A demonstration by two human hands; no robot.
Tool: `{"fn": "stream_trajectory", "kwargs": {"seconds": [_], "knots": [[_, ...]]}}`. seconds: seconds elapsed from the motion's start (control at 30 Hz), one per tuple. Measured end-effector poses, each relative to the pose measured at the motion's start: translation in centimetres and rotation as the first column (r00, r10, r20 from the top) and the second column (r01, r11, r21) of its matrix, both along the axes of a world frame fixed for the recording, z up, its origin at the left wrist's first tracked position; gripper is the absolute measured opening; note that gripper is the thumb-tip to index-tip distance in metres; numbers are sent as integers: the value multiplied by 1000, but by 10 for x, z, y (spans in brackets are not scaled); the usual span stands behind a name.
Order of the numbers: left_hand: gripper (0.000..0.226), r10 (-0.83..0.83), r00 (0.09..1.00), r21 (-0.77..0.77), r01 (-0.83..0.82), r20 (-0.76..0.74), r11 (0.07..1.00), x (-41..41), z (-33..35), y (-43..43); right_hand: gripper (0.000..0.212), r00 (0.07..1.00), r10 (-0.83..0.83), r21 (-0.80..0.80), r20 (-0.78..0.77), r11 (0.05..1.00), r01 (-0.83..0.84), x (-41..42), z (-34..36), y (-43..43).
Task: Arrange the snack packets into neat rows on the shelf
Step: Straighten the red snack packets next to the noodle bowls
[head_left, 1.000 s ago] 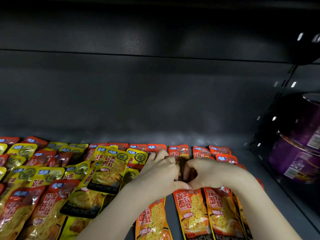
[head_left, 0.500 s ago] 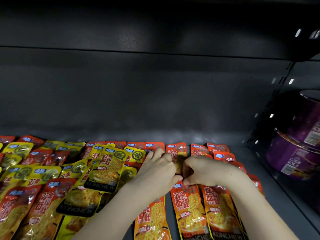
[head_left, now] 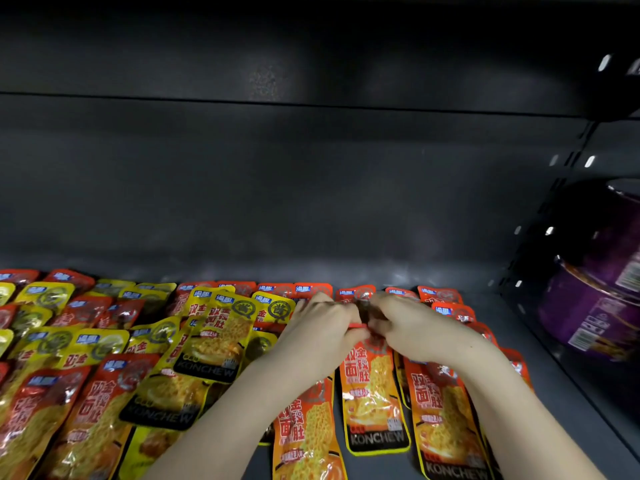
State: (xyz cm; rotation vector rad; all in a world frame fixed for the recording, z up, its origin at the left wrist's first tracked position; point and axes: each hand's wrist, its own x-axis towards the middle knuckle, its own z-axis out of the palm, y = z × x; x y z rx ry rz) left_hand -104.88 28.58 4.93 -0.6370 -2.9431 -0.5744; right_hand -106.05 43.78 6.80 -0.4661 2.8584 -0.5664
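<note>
Shelf (head_left: 540,382) of dark metal, viewed from the front. The left hand (head_left: 317,329) and right hand (head_left: 415,327) meet toward 6 o'clock of the view. The fingers of both are curled and pinch the top edge of one orange packet (head_left: 374,386). That packet lies flat on the shelf and runs from the hands toward 6 o'clock. A second orange packet (head_left: 441,410) lies parallel, just beside it at its 3 o'clock. A third packet (head_left: 304,431) lies at its 9 o'clock, partly under the left forearm. A back row (head_left: 440,294) of orange tops lines the rear wall. At 8 o'clock, a pile (head_left: 104,358) of yellow and orange packets overlaps at mixed angles. Purple tubs (head_left: 595,306) stand stacked at 3 o'clock.
</note>
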Motion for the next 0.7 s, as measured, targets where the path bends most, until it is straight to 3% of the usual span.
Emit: {"fn": "stream_trajectory", "kwargs": {"seconds": [0.1, 0.2, 0.43, 0.6, 0.7], "knots": [[25, 103, 992, 107, -95, -73, 990, -3, 0, 3, 25, 993, -89, -113, -78, 990, 80, -6, -3, 1], [28, 154, 984, 114, -144, -86, 983, -10, -6, 6, 24, 980, -175, -201, -92, 967, 154, -11, -4, 3], [40, 167, 973, 36, -164, -161, 986, -10, -13, 4, 18, 916, -358, -238, -180, 920, 312, -17, -13, 1], [51, 101, 991, -147, -113, -88, 983, -6, -12, 0, 19, 889, -394, -246, -232, 908, 338, -16, -19, -4], [60, 85, 994, -177, -95, -62, 980, -6, -10, -2, 20, 896, -385, -237, -224, 913, 333, -16, -19, -4]]}}
